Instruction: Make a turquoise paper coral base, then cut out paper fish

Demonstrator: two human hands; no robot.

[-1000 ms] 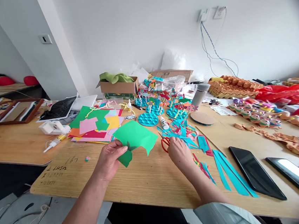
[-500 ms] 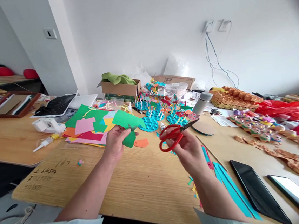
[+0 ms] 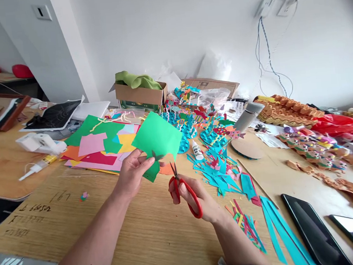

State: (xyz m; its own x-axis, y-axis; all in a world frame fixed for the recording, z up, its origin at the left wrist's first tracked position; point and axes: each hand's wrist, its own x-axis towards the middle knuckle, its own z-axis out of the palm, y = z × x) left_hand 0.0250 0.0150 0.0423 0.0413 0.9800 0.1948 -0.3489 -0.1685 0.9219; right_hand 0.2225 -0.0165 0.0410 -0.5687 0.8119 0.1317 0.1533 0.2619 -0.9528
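Note:
Between thumb and fingers, my left hand [image 3: 132,172] pinches a sheet of green paper [image 3: 158,134] above the table. A curved notch shows in the sheet's lower right edge, and a darker green part hangs below my thumb. My right hand [image 3: 198,195] grips red-handled scissors [image 3: 184,192], fingers in the loops. Their blades point up, slightly parted, just below the notched edge; whether they touch the paper I cannot tell. An orange paper piece [image 3: 166,168] lies on the table behind the green sheet.
Coloured paper sheets [image 3: 92,145] are stacked at left behind my hand. A small glue bottle [image 3: 197,150] stands near blue paper scraps [image 3: 220,178]. Thin paper strips [image 3: 246,225] and a black phone [image 3: 310,230] lie at right. A cardboard box [image 3: 142,96] sits by the wall.
The scissors have swung from pointing right to pointing up and come left, close to the green paper. The green sheet has turned to face me more broadly. My view has shifted slightly.

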